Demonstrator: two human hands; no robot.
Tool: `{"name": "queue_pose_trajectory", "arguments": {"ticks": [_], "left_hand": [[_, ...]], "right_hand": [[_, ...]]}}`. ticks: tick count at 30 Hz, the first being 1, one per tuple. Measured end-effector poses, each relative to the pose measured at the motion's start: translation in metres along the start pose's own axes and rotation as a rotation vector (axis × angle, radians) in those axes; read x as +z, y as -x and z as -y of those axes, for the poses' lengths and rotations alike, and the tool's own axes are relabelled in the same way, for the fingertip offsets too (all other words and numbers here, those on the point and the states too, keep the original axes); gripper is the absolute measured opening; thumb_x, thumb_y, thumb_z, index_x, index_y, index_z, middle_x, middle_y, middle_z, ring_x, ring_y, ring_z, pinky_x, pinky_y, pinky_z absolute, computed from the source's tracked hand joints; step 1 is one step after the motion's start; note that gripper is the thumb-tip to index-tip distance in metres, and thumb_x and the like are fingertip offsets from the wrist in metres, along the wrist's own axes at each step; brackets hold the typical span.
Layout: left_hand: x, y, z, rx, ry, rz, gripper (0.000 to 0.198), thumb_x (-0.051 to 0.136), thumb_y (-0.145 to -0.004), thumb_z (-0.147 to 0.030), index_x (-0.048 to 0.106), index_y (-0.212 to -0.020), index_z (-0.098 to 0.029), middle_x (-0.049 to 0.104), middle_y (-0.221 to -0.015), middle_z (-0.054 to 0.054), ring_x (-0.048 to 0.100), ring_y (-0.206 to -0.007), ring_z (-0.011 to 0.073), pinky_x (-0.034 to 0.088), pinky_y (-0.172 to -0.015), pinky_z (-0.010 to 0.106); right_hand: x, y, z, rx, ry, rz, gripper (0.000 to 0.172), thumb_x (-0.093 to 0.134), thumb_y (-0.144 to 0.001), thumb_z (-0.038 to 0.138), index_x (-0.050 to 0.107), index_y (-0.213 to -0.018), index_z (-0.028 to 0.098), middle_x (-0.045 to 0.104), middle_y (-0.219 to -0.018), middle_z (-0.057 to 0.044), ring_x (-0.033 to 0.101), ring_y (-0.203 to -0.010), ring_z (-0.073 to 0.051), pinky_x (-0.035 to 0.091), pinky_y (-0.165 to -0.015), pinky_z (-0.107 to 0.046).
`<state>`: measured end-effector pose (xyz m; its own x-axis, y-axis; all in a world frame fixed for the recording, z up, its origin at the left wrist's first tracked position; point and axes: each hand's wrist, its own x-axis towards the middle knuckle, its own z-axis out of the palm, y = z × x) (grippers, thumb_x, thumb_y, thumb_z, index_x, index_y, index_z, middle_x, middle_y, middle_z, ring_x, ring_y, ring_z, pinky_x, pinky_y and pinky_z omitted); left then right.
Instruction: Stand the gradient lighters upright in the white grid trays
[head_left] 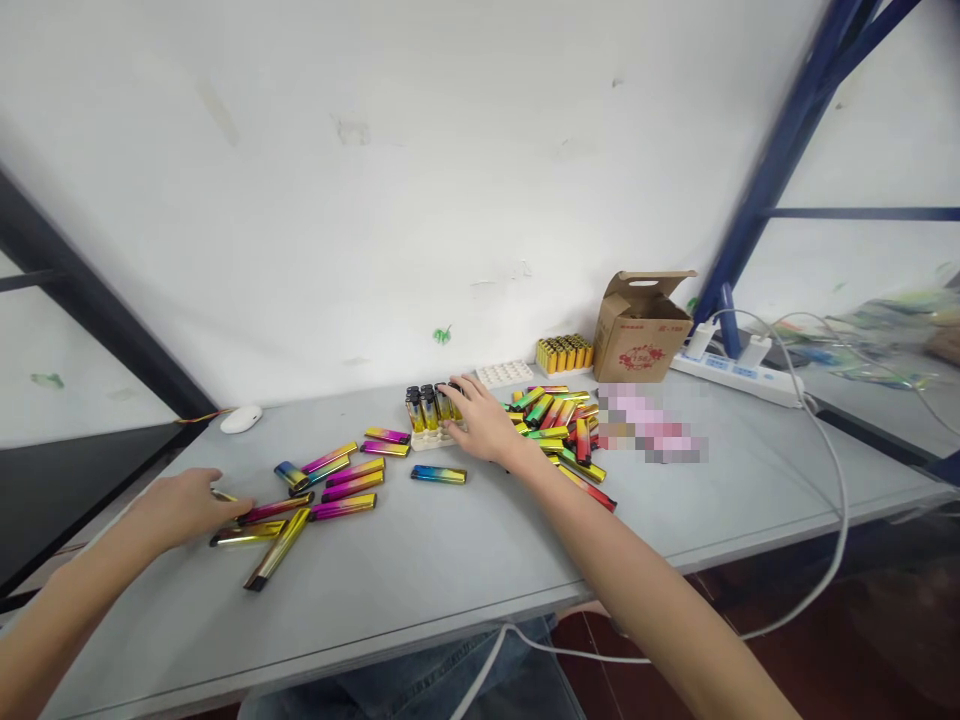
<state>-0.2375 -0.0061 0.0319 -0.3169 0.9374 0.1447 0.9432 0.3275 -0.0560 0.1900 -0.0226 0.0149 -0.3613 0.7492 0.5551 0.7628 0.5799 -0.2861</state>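
My left hand (184,508) is at the left of the table, fingers and thumb closed round a shiny lighter (223,495) that is mostly hidden. Beside its fingertips lie loose metallic lighters in magenta, gold and blue, among them a gold one (277,550) pointing to the table's front. Towards the wall, my right hand (484,425) reaches over a white holed tray (431,440) where several gold lighters (421,410) with black tops stand upright. Its thumb and fingers are closed about a lighter (456,402) at the tray's right side, partly covered by the hand.
Right of my right hand lies a heap of coloured lighters (555,430). Behind are another white tray (504,374), a tray of upright yellow cylinders (564,353) and an open cardboard box (643,335). A power strip (739,378) with a white cable (841,500) runs along the right.
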Motion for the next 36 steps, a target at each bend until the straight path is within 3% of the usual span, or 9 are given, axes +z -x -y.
{"name": "queue_pose_trajectory", "arguments": {"ticks": [5, 7, 10, 13, 18, 22, 24, 28, 36], "left_hand": [[-0.028, 0.01, -0.01, 0.002, -0.127, 0.128, 0.051, 0.06, -0.06, -0.066, 0.069, -0.086, -0.023, 0.074, -0.095, 0.004, 0.065, -0.092, 0.0313, 0.05, -0.071, 0.034], [-0.044, 0.022, -0.02, 0.051, -0.078, 0.016, 0.058, 0.052, -0.065, -0.074, 0.068, -0.087, -0.024, 0.073, -0.091, 0.006, 0.065, -0.089, 0.034, 0.05, -0.068, 0.037], [-0.068, 0.045, -0.052, 0.083, -0.021, -0.144, 0.078, 0.051, -0.065, -0.081, 0.063, -0.114, -0.022, 0.071, -0.087, 0.011, 0.066, -0.081, 0.0379, 0.05, -0.064, 0.042], [-0.082, 0.069, -0.099, 0.323, 0.235, -0.325, 0.085, 0.059, -0.068, -0.074, 0.047, -0.135, -0.023, 0.073, -0.084, 0.007, 0.068, -0.081, 0.0332, 0.051, -0.067, 0.041], [-0.071, 0.091, -0.178, 0.644, 0.592, -0.611, 0.083, 0.071, -0.067, -0.057, 0.045, -0.137, -0.021, 0.072, -0.098, 0.003, 0.066, -0.066, 0.0181, 0.052, -0.068, 0.031], [-0.049, 0.093, -0.214, 0.825, 0.76, -0.843, 0.071, 0.071, -0.068, -0.049, 0.053, -0.128, -0.017, 0.07, -0.087, 0.004, 0.059, -0.061, 0.0152, 0.052, -0.065, 0.03], [-0.04, 0.093, -0.222, 0.896, 0.787, -0.922, 0.067, 0.072, -0.068, -0.047, 0.055, -0.126, -0.018, 0.068, -0.082, 0.003, 0.058, -0.064, 0.017, 0.052, -0.065, 0.031], [-0.03, 0.095, -0.224, 1.05, 0.769, -0.95, 0.07, 0.072, -0.07, -0.043, 0.05, -0.133, -0.021, 0.069, -0.108, 0.009, 0.062, -0.086, 0.0242, 0.053, -0.078, 0.039], [-0.027, 0.098, -0.213, 1.006, 0.693, -0.724, 0.09, 0.073, -0.071, -0.046, 0.032, -0.146, -0.018, 0.039, -0.147, 0.021, 0.041, -0.133, 0.0365, 0.038, -0.106, 0.052]], "right_hand": [[0.0, 0.0, -0.001, -0.018, -0.013, -0.008, 0.056, 0.052, -0.088, 0.025, 0.044, -0.142, 0.01, 0.043, -0.146, -0.018, 0.03, -0.141, -0.028, 0.03, -0.117, -0.046], [-0.001, 0.0, -0.002, -0.025, -0.021, -0.01, 0.055, 0.052, -0.088, 0.024, 0.045, -0.141, 0.011, 0.044, -0.145, -0.018, 0.031, -0.14, -0.029, 0.032, -0.116, -0.047], [-0.002, -0.002, -0.002, -0.01, -0.03, -0.038, 0.05, 0.05, -0.089, 0.022, 0.049, -0.137, 0.01, 0.049, -0.14, -0.018, 0.036, -0.137, -0.029, 0.032, -0.115, -0.046], [-0.004, -0.003, 0.0, -0.005, -0.067, -0.129, 0.04, 0.048, -0.09, 0.021, 0.056, -0.128, 0.013, 0.054, -0.134, -0.016, 0.038, -0.136, -0.029, 0.031, -0.115, -0.047], [-0.01, -0.006, 0.02, 0.013, -0.405, -0.282, 0.025, 0.045, -0.094, 0.029, 0.065, -0.105, 0.018, 0.068, -0.108, -0.01, 0.06, -0.107, -0.022, 0.046, -0.098, -0.039], [-0.017, -0.008, 0.034, 0.33, -0.856, -0.255, 0.031, 0.047, -0.093, 0.042, 0.065, -0.095, 0.017, 0.069, -0.085, -0.006, 0.065, -0.08, -0.017, 0.052, -0.075, -0.031], [-0.022, -0.008, 0.037, 0.44, -1.074, -0.116, 0.038, 0.048, -0.091, 0.05, 0.065, -0.089, 0.016, 0.066, -0.076, -0.004, 0.063, -0.072, -0.016, 0.051, -0.066, -0.029], [-0.031, -0.008, 0.041, 0.406, -1.297, 0.139, 0.036, 0.064, -0.081, 0.051, 0.06, -0.074, 0.015, 0.063, -0.07, -0.002, 0.06, -0.066, -0.013, 0.048, -0.058, -0.024], [-0.024, -0.007, 0.031, 0.592, -1.661, 0.106, 0.018, 0.067, -0.08, 0.032, 0.057, -0.089, 0.019, 0.061, -0.078, 0.001, 0.064, -0.075, -0.016, 0.051, -0.062, -0.028]]}}
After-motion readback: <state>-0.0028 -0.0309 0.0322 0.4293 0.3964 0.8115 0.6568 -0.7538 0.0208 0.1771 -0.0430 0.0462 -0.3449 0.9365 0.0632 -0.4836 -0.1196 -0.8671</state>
